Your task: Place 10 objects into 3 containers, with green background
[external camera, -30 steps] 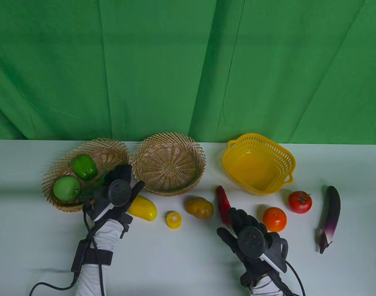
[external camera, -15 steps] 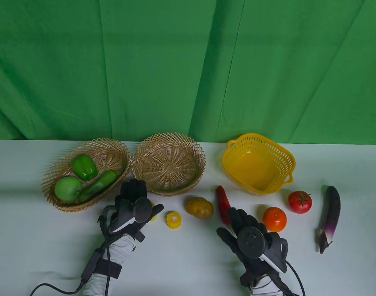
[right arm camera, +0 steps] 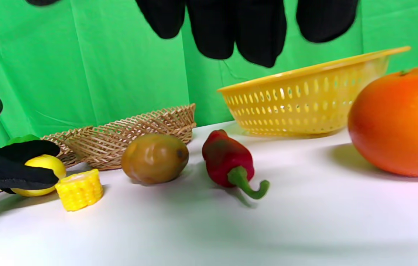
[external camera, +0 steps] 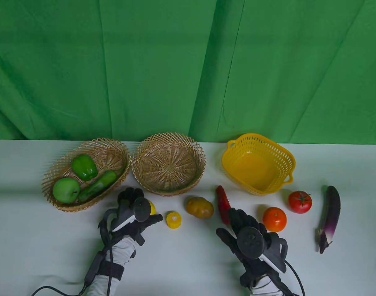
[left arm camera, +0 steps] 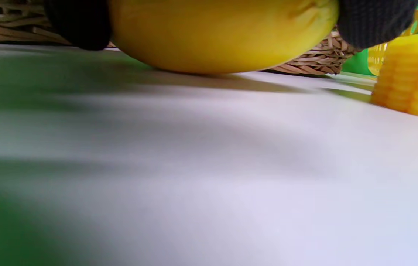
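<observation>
Desk (external camera: 188, 265): white, and I see both my hands resting low on it.
Oval wicker basket (external camera: 114, 148): beyond and left of my left fingers; it holds a green pepper (external camera: 84, 166), a green apple (external camera: 66, 190) and a cucumber (external camera: 97, 185).
Round wicker basket (external camera: 169, 163): just beyond my left fingers, slightly right.
Yellow plastic basket (external camera: 258, 163): beyond my right fingers, a little right.
Eggplant (external camera: 329, 214): well right of my right fingers.
Right hand (external camera: 248, 236): fingers (right arm camera: 257, 29) hang spread and loose, holding nothing.
Left hand (external camera: 133, 212): fingers (left arm camera: 79, 22) curl around the yellow mango (left arm camera: 220, 33), which touches the desk.
Potato (external camera: 199, 207): between my two hands.
Red pepper (external camera: 222, 203): touching my right fingers' left edge.
Tomato (external camera: 300, 202): right of and beyond my right fingers.
Orange (external camera: 274, 219): just right of my right fingers.
Corn piece (external camera: 173, 219): just right of my left fingers.
</observation>
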Demonstrator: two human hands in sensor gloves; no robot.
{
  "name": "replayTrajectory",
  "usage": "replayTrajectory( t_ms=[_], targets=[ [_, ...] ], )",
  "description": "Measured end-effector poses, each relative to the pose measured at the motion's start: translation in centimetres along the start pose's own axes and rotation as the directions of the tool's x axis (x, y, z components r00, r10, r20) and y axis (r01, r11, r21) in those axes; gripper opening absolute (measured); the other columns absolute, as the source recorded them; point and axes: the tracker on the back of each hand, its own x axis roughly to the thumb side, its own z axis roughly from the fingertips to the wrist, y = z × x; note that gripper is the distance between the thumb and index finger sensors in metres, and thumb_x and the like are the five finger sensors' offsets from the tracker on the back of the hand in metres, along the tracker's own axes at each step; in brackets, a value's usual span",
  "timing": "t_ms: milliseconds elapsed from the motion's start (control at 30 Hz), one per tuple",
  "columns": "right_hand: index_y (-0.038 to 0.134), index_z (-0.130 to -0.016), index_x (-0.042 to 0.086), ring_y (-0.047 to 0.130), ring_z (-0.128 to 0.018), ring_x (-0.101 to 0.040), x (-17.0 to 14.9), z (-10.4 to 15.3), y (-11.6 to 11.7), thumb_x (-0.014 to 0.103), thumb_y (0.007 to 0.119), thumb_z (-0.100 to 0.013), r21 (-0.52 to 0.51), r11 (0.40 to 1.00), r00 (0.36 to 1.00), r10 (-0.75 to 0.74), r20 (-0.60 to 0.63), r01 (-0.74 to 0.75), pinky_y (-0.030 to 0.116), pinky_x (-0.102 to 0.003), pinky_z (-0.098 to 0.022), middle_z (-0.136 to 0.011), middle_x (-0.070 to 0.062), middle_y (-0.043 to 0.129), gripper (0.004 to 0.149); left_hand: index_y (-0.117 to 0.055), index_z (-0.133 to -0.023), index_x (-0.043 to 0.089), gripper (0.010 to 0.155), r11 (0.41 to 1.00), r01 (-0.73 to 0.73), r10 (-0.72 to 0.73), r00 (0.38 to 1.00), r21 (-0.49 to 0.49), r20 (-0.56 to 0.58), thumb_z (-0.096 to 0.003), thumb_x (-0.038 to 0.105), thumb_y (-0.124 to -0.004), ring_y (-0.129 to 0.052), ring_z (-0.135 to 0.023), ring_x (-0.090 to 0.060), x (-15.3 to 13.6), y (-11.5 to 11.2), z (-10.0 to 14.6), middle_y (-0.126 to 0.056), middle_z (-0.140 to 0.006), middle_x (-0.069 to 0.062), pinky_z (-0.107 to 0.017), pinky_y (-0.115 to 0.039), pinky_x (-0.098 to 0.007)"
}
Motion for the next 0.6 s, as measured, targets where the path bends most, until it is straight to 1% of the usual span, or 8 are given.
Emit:
replayTrajectory(
  t_ms=[133,200,367,467,600],
  targets=[
    [0.046,-0.117,0.019,0.064,-0.101,-0.052,-0.01,0.01,0.01,0.067,0.051,-0.056,0.001,1.000,1.000,0.001,-0.001,-0.001,0.051,-0.073,-0.071,-0.118,-0.021,0.058,0.078,-0.023,-0.119,0.007,0.114,1.000,0.009,-0.009,1.000,-0.009,-0.004,-0.0445,0.080,-0.069,-0.047,-0.099,-0.074,0.01,0.36,-0.36,-0.022,-0.118,-0.037,-0.065,-0.070,-0.063],
    [0.046,-0.117,0.019,0.064,-0.101,-0.052,-0.02,0.01,-0.01,0.067,0.051,-0.056,0.001,1.000,1.000,-0.001,-0.001,0.001,0.051,-0.073,-0.071,-0.118,-0.021,0.058,0.078,-0.025,-0.119,0.009,0.113,1.000,0.015,-0.015,1.000,-0.015,-0.001,-0.0440,0.081,-0.070,-0.048,-0.100,-0.072,0.01,0.48,-0.49,-0.023,-0.118,-0.035,-0.065,-0.073,-0.062],
    [0.046,-0.117,0.019,0.064,-0.101,-0.052,-0.02,-0.01,-0.09,0.067,0.051,-0.056,-0.005,1.000,1.000,-0.006,0.000,0.006,0.051,-0.073,-0.071,-0.118,-0.021,0.058,0.078,-0.030,-0.118,0.009,0.112,1.000,0.020,-0.020,1.000,0.001,0.016,-0.0424,0.081,-0.071,-0.050,-0.100,-0.071,-0.08,0.73,-0.57,-0.029,-0.118,-0.036,-0.062,-0.077,-0.061],
    [0.046,-0.117,0.019,0.064,-0.101,-0.052,-0.02,-0.04,-0.05,0.067,0.051,-0.056,-0.002,1.000,1.000,-0.005,0.000,0.005,0.051,-0.073,-0.071,-0.118,-0.021,0.058,0.078,-0.031,-0.118,0.008,0.112,0.999,0.046,-0.046,0.998,-0.009,0.033,-0.0425,0.081,-0.071,-0.052,-0.100,-0.070,0.11,0.85,-0.28,-0.030,-0.117,-0.036,-0.062,-0.077,-0.062],
    [0.046,-0.117,0.019,0.064,-0.101,-0.052,0.01,0.00,-0.11,0.067,0.051,-0.056,-0.004,1.000,1.000,-0.007,0.002,0.007,0.051,-0.073,-0.071,-0.118,-0.021,0.058,0.078,-0.032,-0.118,0.007,0.113,0.998,0.070,-0.070,0.996,0.002,0.054,-0.0426,0.081,-0.071,-0.052,-0.100,-0.070,0.39,0.94,0.33,-0.031,-0.117,-0.036,-0.062,-0.077,-0.062]
  ],
)
